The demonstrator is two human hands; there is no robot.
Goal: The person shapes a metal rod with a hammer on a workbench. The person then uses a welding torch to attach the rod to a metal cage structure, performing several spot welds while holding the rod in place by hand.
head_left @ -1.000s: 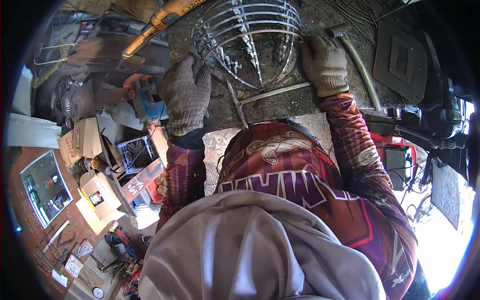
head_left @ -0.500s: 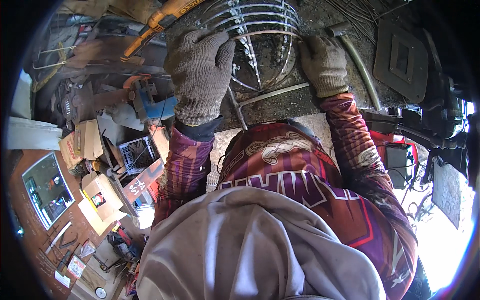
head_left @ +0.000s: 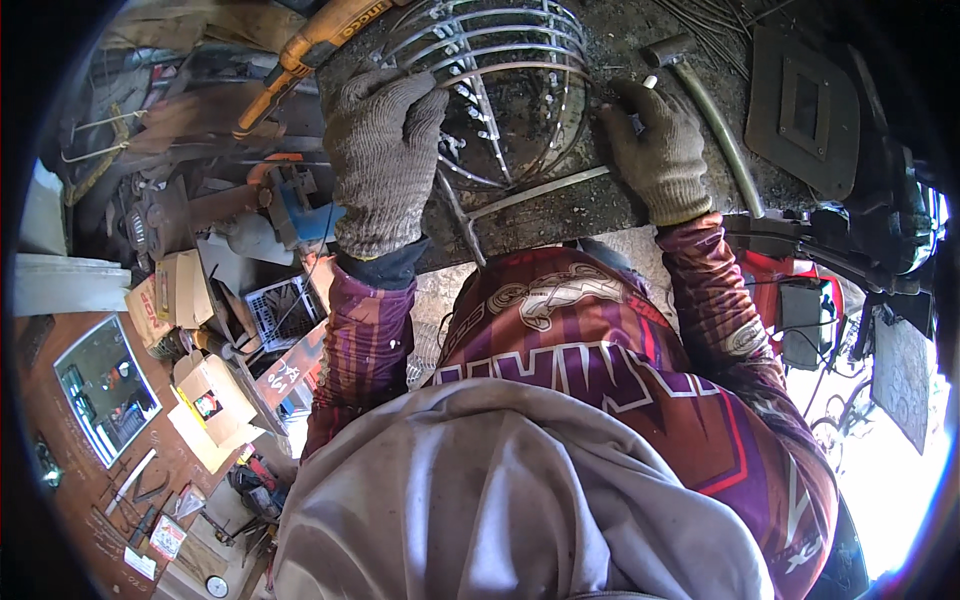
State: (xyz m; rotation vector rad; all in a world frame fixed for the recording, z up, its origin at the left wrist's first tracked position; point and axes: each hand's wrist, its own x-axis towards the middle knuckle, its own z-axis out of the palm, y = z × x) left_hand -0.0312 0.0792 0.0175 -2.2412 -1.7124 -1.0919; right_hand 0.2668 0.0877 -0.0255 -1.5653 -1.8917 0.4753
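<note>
A cage of curved metal rods, with rough welds along its straight ribs, lies on the dark workbench. My gloved left hand is closed on its left side, around the end of a bent rod. The gloved right hand is just off the cage's right side, fingers curled. A small white stick pokes out by its fingertips; most of it is hidden. Beside that hand lies a hammer with a metal pipe handle.
An orange power tool lies at the far left. Right of the hammer is a dark welding shield with a rectangular window. Thin rods lie at the back. Left, lower down, are open cardboard boxes and a blue vise-like tool.
My right hand has let go of the cage's right side and moved slightly right; a white stick now shows in it. The left hand and cage have shifted slightly left in view.
</note>
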